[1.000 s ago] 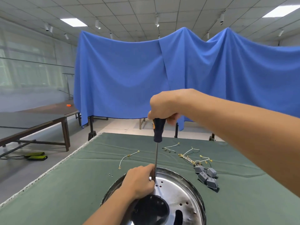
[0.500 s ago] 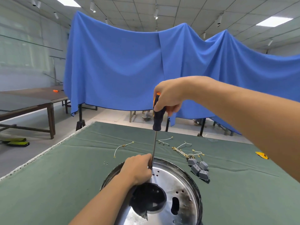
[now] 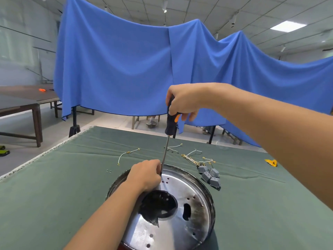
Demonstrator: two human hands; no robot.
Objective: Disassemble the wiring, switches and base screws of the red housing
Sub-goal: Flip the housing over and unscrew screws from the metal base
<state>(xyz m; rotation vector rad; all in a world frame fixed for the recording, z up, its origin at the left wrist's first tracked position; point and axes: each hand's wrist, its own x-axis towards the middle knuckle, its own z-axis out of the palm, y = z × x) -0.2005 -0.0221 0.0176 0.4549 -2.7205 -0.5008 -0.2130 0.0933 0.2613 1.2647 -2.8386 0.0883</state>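
A round shiny metal base plate point(image 3: 191, 193) of the housing lies bottom-up on the green table, with a black round part point(image 3: 159, 204) at its middle. A sliver of red housing point(image 3: 124, 247) shows at the bottom edge. My right hand point(image 3: 183, 101) grips the black and orange handle of a long screwdriver point(image 3: 170, 126) held upright. Its tip meets the plate's far rim. My left hand point(image 3: 146, 175) pinches the shaft near the tip, fingers curled, resting on the plate. What lies under the tip is hidden.
Grey switch blocks point(image 3: 210, 175) lie right of the plate, with loose white wires point(image 3: 196, 156) behind them and a single wire point(image 3: 126, 155) to the left. Two small screws point(image 3: 108, 171) sit left of the plate. A yellow piece point(image 3: 271, 162) lies far right. Blue cloth point(image 3: 144, 69) hangs behind.
The view has tilted down and drifted right. My right hand shifted its grip on the handle, with the orange part now showing below the fingers. My left hand stays at the shaft.
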